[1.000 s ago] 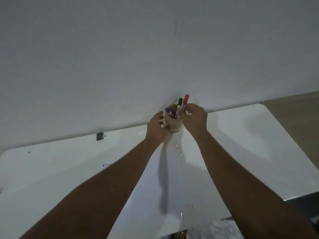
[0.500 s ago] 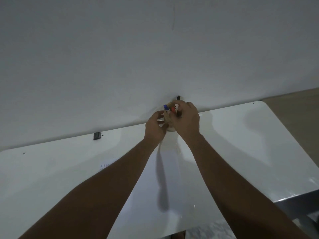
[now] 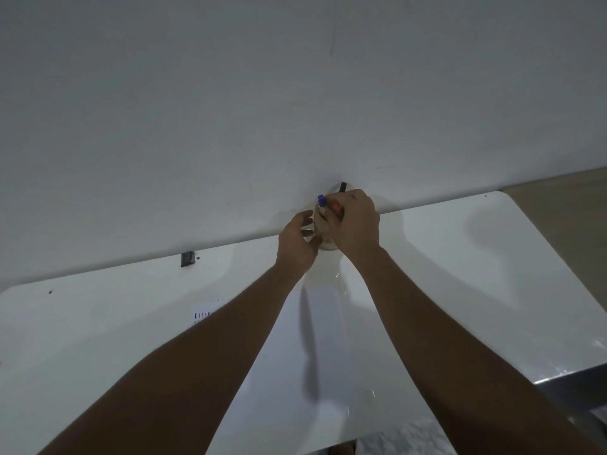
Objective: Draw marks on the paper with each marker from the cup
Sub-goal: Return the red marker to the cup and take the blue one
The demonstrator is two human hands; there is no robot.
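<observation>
A tan cup (image 3: 320,223) stands at the far edge of the white table (image 3: 492,257), against the wall. My left hand (image 3: 297,244) cradles its left side, fingers loosely curled around it. My right hand (image 3: 356,221) lies over the cup's top and right side, with its fingers closed on the red marker (image 3: 335,209). A blue-capped marker (image 3: 321,200) sticks up at the left of the rim, and a black marker's tip (image 3: 343,187) shows behind my right hand. The white paper (image 3: 295,372) lies between my forearms, with small coloured marks (image 3: 202,315) near its left corner.
The grey wall (image 3: 295,110) rises right behind the cup. A small black clip (image 3: 187,259) sits at the table's back edge on the left. Beyond the table's right end there is brown floor (image 3: 565,185). A dark frame (image 3: 574,389) shows at the lower right.
My right hand has moved from the cup's right side over its top and closed on the red marker, which now sits low inside my fingers. My left hand's grip has loosened slightly.
</observation>
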